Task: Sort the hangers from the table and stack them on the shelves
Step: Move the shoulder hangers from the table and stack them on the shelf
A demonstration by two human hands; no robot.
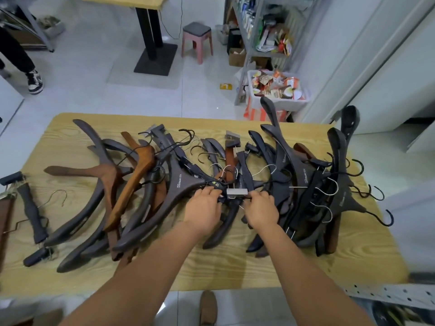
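Note:
A tangled pile of several dark brown, black and reddish wooden hangers (179, 182) with metal hooks covers the light wooden table (211, 269). At the pile's middle, my left hand (204, 208) pinches a dark clip hanger with a silver metal clip (237, 192). My right hand (261, 209) grips the same clip hanger from its right side. Both forearms reach in from the bottom of the view. A few clip hangers (33, 212) lie apart at the table's left edge.
A metal shelf rack (266, 31) full of goods stands behind the table at right, with a white bin of packets (277, 90) below it. A pink stool (197, 41), a table pedestal (153, 41) and another person's leg (21, 60) are farther back. A perforated metal rail (388, 295) sits at lower right.

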